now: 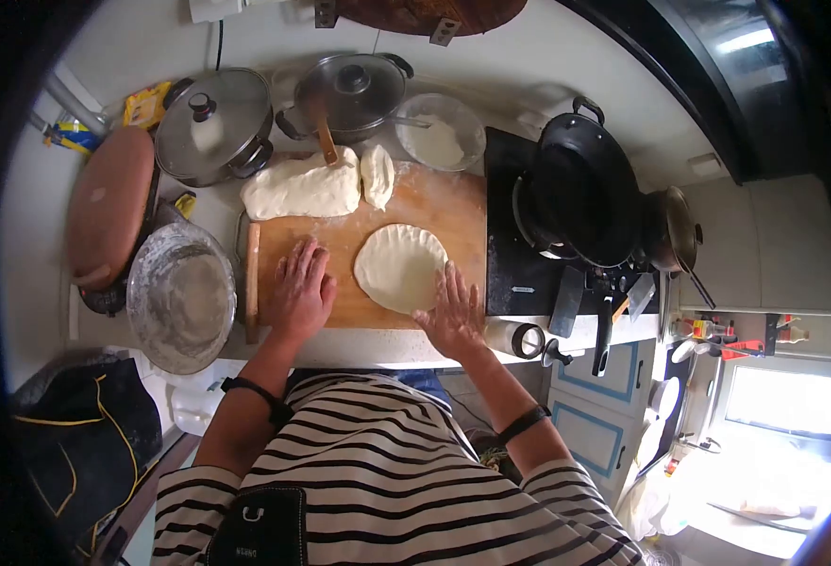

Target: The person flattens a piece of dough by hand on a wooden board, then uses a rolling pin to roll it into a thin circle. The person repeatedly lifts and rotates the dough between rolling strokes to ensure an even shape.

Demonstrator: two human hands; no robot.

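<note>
A round, flattened piece of dough [399, 267] with a crimped edge lies on the wooden board [340, 231]. My right hand [455, 313] touches its lower right edge, fingers spread and holding nothing. To the left of the dough, my left hand [304, 289] rests on the board with fingers stretched out and nothing in it. At the back of the board sits a long, thick slab of dough [302, 187], with a smaller strip of dough [377, 177] beside it. A wooden handle [327, 141] stands over the slab's back edge.
A floury metal bowl [181, 297] stands left of the board. Behind it are two lidded pans [213, 127] [350, 94] and a clear bowl of flour [440, 132]. On the right, a black wok [585, 189] sits on the stove, near a cleaver [567, 302] and a jar [514, 339].
</note>
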